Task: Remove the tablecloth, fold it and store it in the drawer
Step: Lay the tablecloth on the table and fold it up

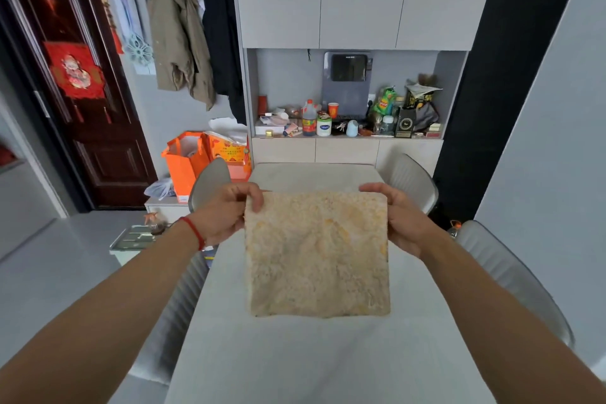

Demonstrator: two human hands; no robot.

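Note:
The tablecloth point(317, 254) is a beige and orange mottled cloth, folded into a thick square. It hangs in the air above the white table point(295, 364). My left hand point(226, 213) pinches its upper left corner, thumb and fingers closed over the edge. My right hand point(398, 216) grips its upper right corner from the side. Both arms reach forward at about chest height. The cloth's lower edge hangs free, a little above the tabletop. No open drawer shows in this view.
Grey chairs stand on both sides of the table point(210, 180) point(410, 180) point(511, 275). Behind the table is a cabinet point(347, 149) whose shelf holds bottles, cups and snack bags. Orange bags point(190, 161) sit on the floor at left, near a dark door point(82, 102).

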